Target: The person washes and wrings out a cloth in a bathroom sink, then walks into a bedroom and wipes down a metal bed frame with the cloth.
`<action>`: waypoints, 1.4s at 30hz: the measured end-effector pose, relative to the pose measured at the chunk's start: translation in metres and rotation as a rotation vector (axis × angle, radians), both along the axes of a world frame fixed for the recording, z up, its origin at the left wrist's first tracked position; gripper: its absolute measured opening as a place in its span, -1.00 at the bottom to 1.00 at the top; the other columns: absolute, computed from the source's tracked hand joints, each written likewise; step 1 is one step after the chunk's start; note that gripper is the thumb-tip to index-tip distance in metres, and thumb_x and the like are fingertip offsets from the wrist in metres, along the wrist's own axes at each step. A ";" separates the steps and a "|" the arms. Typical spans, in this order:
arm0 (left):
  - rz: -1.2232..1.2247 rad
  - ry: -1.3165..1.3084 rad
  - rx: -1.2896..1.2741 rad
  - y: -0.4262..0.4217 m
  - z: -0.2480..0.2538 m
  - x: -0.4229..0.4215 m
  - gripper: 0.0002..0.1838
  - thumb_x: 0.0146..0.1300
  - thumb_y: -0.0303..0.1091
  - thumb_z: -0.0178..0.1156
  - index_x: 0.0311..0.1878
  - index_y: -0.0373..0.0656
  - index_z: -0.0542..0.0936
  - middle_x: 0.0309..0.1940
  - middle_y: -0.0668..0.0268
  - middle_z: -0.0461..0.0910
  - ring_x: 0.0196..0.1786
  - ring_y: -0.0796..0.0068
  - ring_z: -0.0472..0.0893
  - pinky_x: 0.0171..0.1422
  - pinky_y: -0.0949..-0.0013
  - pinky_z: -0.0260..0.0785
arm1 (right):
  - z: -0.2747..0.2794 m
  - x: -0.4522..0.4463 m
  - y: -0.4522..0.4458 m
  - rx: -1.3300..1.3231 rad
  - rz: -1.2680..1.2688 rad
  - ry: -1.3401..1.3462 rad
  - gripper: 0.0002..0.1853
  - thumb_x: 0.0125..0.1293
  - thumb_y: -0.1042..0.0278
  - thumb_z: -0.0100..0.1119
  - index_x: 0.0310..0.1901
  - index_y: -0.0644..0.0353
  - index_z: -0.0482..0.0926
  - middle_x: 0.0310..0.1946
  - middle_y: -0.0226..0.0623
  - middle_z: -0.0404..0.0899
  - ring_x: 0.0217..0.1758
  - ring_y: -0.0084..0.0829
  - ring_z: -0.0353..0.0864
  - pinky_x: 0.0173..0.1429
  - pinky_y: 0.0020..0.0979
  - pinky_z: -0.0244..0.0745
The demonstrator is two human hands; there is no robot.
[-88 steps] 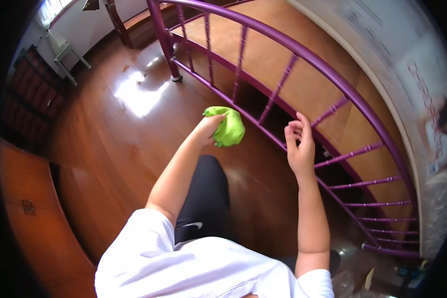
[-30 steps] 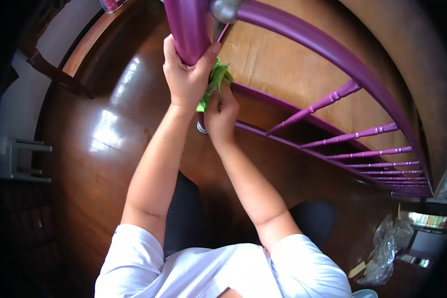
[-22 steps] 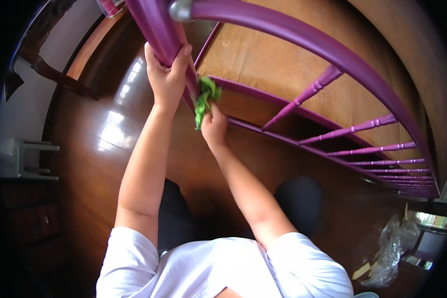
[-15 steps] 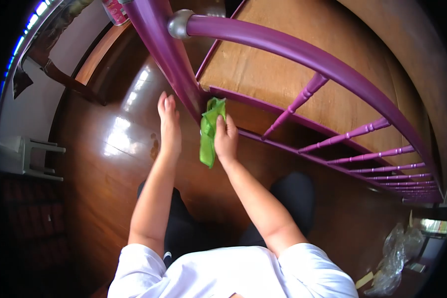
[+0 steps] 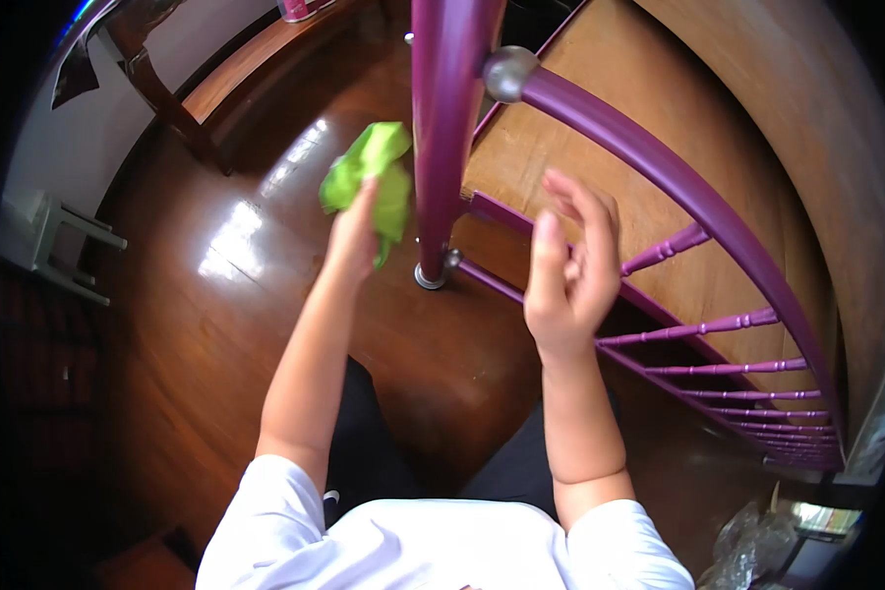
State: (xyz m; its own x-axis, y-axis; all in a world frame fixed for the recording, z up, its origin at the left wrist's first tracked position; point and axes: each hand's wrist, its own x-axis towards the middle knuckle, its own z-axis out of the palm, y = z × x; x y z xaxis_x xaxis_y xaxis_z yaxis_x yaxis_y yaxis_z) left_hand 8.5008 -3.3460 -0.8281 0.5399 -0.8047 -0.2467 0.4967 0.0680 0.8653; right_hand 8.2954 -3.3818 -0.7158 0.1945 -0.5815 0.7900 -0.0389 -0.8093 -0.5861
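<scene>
A bright green cloth [image 5: 388,187] hangs bunched and slightly blurred in my left hand [image 5: 356,228], just left of the thick purple bedpost [image 5: 444,128]. My right hand [image 5: 575,265] is raised to the right of the post, fingers apart and loosely curled, with nothing in it. It is in front of the curved purple rail [image 5: 649,143] and its thin spindles. A silver ball joint [image 5: 510,74] links the rail to the post. The foot of the post stands on the brown floor.
Wooden boards [image 5: 600,108] lie inside the bed frame. A pale stool [image 5: 69,241] is at the far left. Near the top left is a wooden bench [image 5: 265,59] with a pink container [image 5: 300,8] on it. Clear plastic wrap [image 5: 752,541] lies at the lower right.
The green cloth has passed from my right hand to my left, which had let go of the post. My right hand has moved right and opened. The view has shifted, so the post appears farther right.
</scene>
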 end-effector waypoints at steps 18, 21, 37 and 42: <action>-0.225 -0.515 0.084 -0.031 -0.058 0.003 -0.50 0.26 0.01 -0.14 -0.08 -0.28 0.49 -0.36 0.01 0.57 -0.25 0.21 0.56 -0.13 0.26 0.35 | -0.068 0.123 -0.030 -0.162 -0.166 0.041 -0.24 0.31 0.15 -0.15 0.24 0.55 -0.28 0.24 0.29 -0.14 0.30 0.10 -0.01 0.35 -0.14 -0.15; -0.284 -0.753 0.364 -0.024 -0.116 0.003 -0.45 0.25 0.02 -0.24 -0.11 -0.31 0.50 -0.25 -0.23 0.48 -0.10 -0.18 0.45 0.02 0.06 0.29 | -0.071 0.125 -0.035 -0.254 -0.251 0.077 -0.27 0.32 0.21 -0.15 0.25 0.54 -0.30 0.24 0.28 -0.14 0.31 0.07 0.00 0.33 -0.15 -0.07; 0.132 0.261 0.105 -0.003 -0.106 -0.053 -0.54 0.29 -0.07 -0.13 0.05 -0.26 0.41 -0.10 0.26 0.49 -0.04 0.46 0.45 0.07 0.41 0.24 | -0.083 0.129 -0.035 -0.252 -0.315 0.040 -0.29 0.30 0.24 -0.14 0.23 0.59 -0.23 0.22 0.33 -0.09 0.28 0.12 0.03 0.33 -0.14 -0.06; 0.101 0.223 -0.157 -0.007 -0.005 -0.071 -0.49 0.33 -0.04 -0.17 0.14 -0.28 0.31 0.04 0.21 0.39 0.05 0.48 0.38 0.18 0.46 0.15 | -0.080 0.120 -0.034 -0.138 -0.130 -0.008 -0.33 0.32 0.22 -0.16 0.24 0.53 -0.19 0.24 0.27 -0.09 0.31 0.07 0.01 0.34 -0.16 -0.10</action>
State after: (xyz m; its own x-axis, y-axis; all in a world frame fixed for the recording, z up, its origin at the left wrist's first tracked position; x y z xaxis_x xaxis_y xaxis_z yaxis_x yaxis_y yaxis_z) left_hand 8.4302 -3.3534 -0.8331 0.5655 -0.7874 -0.2454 0.6577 0.2510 0.7102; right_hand 8.4151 -3.4156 -0.7960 0.1187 -0.4877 0.8649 -0.1440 -0.8703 -0.4710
